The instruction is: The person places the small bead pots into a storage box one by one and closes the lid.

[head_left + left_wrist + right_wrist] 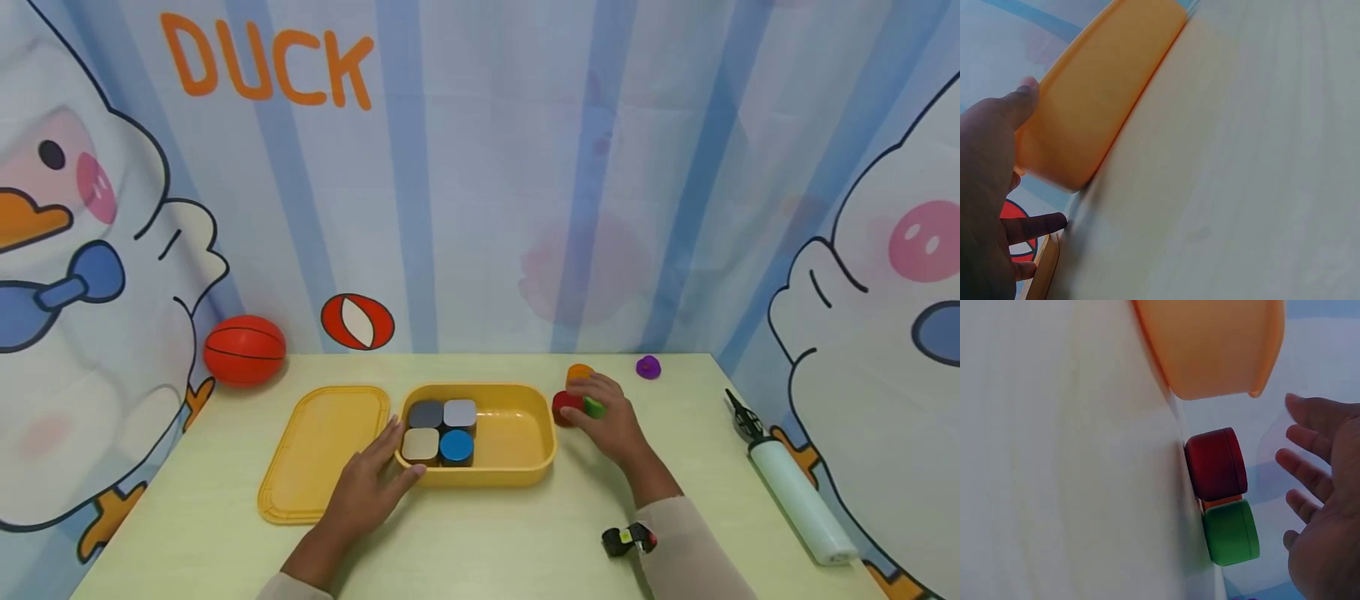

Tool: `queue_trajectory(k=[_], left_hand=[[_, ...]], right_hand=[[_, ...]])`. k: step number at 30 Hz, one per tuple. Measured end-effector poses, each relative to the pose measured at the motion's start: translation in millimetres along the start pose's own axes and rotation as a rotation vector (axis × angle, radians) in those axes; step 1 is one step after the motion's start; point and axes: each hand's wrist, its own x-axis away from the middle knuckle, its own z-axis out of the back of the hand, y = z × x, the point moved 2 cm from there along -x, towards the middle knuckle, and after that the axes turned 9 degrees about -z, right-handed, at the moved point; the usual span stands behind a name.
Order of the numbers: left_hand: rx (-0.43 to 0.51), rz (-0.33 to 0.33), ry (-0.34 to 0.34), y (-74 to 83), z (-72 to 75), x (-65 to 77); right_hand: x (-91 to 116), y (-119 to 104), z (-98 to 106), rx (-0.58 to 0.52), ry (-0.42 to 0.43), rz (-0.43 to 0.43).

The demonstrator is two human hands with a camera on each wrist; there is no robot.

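head view: red block, probably light, stiff, slick; we would pinch its sides. right hand spread above it; left hand spread against yellow box.

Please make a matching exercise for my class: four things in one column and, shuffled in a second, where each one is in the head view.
Things
1. Orange-red ball with black lines
2. Small purple object
3. Blue-topped round block
4. Bare right hand

Places
A. In the yellow rectangular plastic box, front right of four blocks
B. Near the back edge of the pale table, on the right
C. Over the red round block and green round block
D. At the back left of the table

Pairs: 1-D, 2-B, 3-A, 4-C
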Motion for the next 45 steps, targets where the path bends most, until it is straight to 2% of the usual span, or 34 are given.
queue_trajectory(k=[5, 12, 24, 38, 45], left_hand=[[0.001, -0.003, 0.001, 0.2, -1.0, -0.4], [-0.013, 0.004, -0.001, 1.6, 0.2, -0.5], [0.011, 0.005, 0.003, 2.9, 1.1, -1.5], [0.01, 0.007, 0.004, -1.8, -1.5, -1.0], [-0.006, -0.008, 0.011, -1.6, -1.7, -0.9]], right_hand=[[1, 12, -3, -0.025, -0.017, -0.033], [-2, 19, -8, -0.025, -0.02, -0.019], [-9, 24, -12, 0.071, 0.004, 0.014], [-10, 31, -13, 0.119, -0.027, -0.071], [-10, 34, -12, 0.094, -0.033, -0.05]])
